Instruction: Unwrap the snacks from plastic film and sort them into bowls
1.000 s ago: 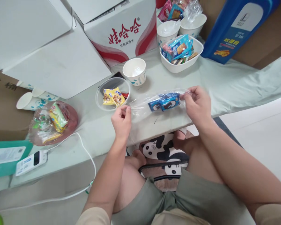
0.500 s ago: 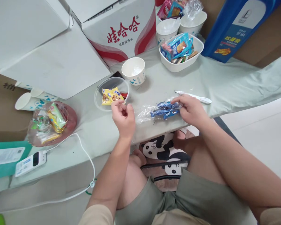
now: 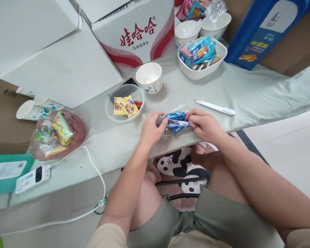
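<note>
Near the front edge of the cloth-covered table lies a clear plastic bag of blue-wrapped snacks (image 3: 177, 119). My left hand (image 3: 153, 130) is closed on the bag's left end, thumb on top. On the right end, the fingers of my right hand (image 3: 202, 124) pinch the plastic. A white utility knife (image 3: 215, 107) rests just beyond my right hand. To the left of the bag sits a round clear bowl (image 3: 109, 109) with yellow snack packets (image 3: 126, 106) in it. Behind stands a white paper cup (image 3: 150, 78) with some clear plastic inside.
A white tub (image 3: 201, 73) of snack packets stands at the back, before two paper cups and a blue bottle (image 3: 263, 34). White cartons (image 3: 136, 38) line the back left. A pink bowl (image 3: 80, 129) of bagged snacks and a white power bank (image 3: 33, 179) with a cable are at left.
My left hand has moved right, from beside the clear bowl to the bag, and has taken hold of its left end. My right hand keeps its grip on the right end.
</note>
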Motion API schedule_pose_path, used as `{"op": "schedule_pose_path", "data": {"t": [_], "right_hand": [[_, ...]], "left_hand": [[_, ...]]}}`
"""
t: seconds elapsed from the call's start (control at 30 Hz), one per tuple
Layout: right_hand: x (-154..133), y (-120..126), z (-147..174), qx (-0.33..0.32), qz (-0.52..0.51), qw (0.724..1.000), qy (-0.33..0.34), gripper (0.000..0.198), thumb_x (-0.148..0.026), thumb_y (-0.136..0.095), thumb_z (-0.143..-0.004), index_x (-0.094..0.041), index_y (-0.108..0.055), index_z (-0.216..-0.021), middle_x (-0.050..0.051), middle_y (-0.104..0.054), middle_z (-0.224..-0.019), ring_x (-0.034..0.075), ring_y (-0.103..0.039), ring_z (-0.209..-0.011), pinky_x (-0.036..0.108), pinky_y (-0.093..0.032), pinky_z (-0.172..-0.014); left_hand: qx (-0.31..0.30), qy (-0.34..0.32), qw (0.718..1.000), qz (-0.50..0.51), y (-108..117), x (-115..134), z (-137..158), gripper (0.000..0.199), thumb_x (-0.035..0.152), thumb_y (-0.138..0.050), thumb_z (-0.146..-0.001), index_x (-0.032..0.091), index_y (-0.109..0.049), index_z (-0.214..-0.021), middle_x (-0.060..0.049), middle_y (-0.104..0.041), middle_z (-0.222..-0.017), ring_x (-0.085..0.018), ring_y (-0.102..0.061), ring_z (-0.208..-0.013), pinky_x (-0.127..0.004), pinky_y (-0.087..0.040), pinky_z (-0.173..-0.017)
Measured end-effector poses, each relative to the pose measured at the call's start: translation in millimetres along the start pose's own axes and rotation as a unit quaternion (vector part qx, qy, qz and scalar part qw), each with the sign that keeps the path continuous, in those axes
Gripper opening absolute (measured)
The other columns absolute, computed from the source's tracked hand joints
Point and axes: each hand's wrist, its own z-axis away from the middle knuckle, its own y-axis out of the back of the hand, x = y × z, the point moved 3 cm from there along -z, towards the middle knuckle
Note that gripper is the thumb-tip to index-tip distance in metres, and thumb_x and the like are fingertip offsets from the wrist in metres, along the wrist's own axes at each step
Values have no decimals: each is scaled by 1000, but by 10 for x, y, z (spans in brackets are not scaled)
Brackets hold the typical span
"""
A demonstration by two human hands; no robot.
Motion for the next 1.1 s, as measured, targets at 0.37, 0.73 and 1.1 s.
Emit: {"op": "schedule_pose_path", "data": {"t": [0.37,0.73,1.1], "right_hand": [[29,61,146,-16,74,997,34,49,-4,-42,-70,-25,-73,-101,4,-64,-77,23,-57,-79,41,-46,-83],[-56,97,220,-69,174,982,-1,45,-35,-47,-95,-22,-66,-56,4,-70,-81,25,-58,-93,48,-35,-90],[-198,-53,40,48,118,991,41,37,-12,-47,-88,-23,-72,-113,10,-72,-119,25,-65,-113,43,-52,-97]], "left_hand": [[137,25,988,64,90,248,-335,18,23,-58,-90,19,-62,-73,0,-67,-72,-15,-61,-73,-28,-46,-73],[236,-102,966,-13,219,459,-297,19,37,-69,-87,19,-66,-94,-8,-66,-98,-23,-63,-97,-40,-50,-93],[-120,-115,974,-156,-75,382,565,25,19,-60,-88,20,-66,-111,-7,-73,-96,-20,-69,-82,-30,-50,-68]]}}
